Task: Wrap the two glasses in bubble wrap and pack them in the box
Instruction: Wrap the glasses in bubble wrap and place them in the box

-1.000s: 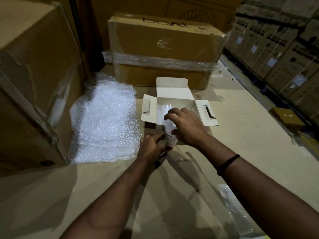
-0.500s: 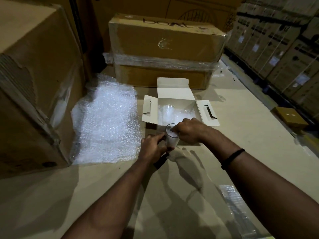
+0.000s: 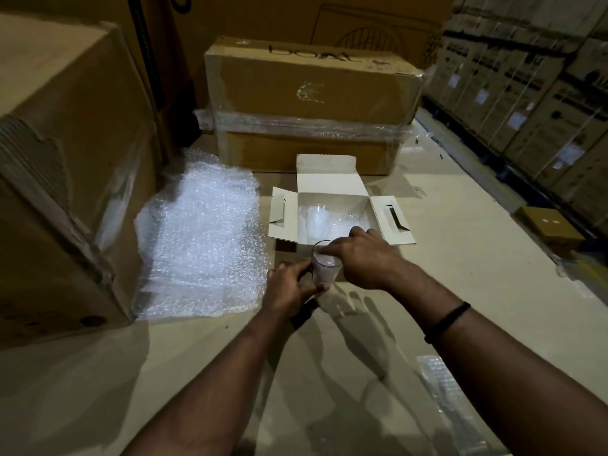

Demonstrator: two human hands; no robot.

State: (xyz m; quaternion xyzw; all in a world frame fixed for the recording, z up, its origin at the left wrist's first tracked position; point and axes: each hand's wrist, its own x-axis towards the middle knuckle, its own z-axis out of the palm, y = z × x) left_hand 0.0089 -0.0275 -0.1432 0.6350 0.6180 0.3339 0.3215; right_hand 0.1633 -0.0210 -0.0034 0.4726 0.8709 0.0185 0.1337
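Note:
A clear glass (image 3: pixel 324 266) stands upright just in front of the small white box (image 3: pixel 393 222). My left hand (image 3: pixel 292 287) grips its lower side. My right hand (image 3: pixel 362 258) rests on its rim from the right, fingers curled over the edge. The box is open, flaps spread, and holds a second glass (image 3: pixel 317 218) lying in bubble wrap. A large sheet of bubble wrap (image 3: pixel 204 245) lies flat to the left of the box.
A big cardboard carton (image 3: pixel 59 166) stands at the left, another taped carton (image 3: pixel 309 103) behind the white box. Stacked cartons line the right wall. A small brown box (image 3: pixel 549 225) sits at the right. A strip of plastic (image 3: pixel 450 396) lies near my right forearm.
My right hand slid down from above the box opening to the glass's rim, uncovering the box's inside. The left hand stayed on the glass.

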